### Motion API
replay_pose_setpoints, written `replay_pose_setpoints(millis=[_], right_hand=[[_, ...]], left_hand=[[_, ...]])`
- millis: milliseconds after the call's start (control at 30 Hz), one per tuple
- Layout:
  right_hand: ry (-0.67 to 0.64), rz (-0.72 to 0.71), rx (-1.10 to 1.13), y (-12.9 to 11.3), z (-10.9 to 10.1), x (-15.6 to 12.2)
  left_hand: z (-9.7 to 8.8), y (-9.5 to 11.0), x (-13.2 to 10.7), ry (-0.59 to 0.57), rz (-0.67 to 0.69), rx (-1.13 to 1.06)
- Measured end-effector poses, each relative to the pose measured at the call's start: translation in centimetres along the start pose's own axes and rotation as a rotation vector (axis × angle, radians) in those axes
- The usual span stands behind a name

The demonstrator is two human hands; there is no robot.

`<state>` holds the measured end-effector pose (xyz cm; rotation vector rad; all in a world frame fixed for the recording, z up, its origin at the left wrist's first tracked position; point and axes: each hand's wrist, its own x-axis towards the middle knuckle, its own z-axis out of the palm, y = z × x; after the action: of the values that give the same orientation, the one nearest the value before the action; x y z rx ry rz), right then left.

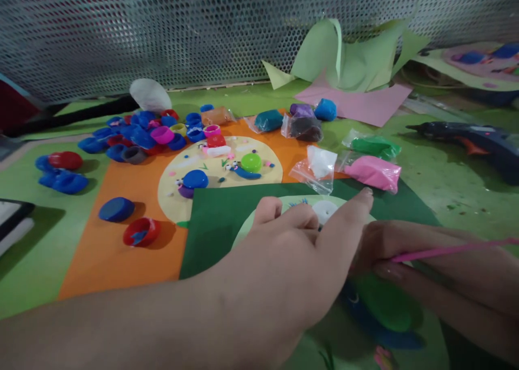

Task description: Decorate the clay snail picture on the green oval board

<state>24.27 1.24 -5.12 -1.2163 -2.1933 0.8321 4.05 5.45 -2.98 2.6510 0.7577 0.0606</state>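
Nearest the camera, a bare left hand (pixel 300 256) reaches in from the left, seen from the back, index finger stretched and the others curled; its palm side is hidden, so its grip can't be made out. Just beyond it, the right hand (pixel 438 264) pinches a thin bright-pink stick (pixel 450 251) between thumb and fingers, its long end pointing right.

Below the hands, partly covered, a glossy green dome (pixel 385 302) sits on a curved dark-blue strip (pixel 399 338), on rounded pale-green paper (pixel 247 229) over a dark-green sheet (pixel 214 224). A white disc (pixel 325 209) shows past the left fingers.

The step looks like close detail work over this paper; the next move seems to call for a light, steady pinch that spares the pieces underneath.

Farther out lie an orange sheet (pixel 93 251) with a cream decorated paper (pixel 170 197), heaped blue and red caps (pixel 141 136), a clear bag of pink clay (pixel 373 173) and a dark glue gun (pixel 470 135).
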Motion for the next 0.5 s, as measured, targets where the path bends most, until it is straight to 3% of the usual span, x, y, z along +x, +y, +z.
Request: replay_pose_setpoints(millis=[333, 500], right_hand=[[-0.006, -0.025, 0.048, -0.36, -0.32, 0.39], [-0.013, -0.02, 0.052, -0.37, -0.27, 0.3]], left_hand=[[0.19, -0.59, -0.47, 0.095, -0.058, -0.076], [-0.23, -0.51, -0.5, 0.01, -0.011, -0.058]])
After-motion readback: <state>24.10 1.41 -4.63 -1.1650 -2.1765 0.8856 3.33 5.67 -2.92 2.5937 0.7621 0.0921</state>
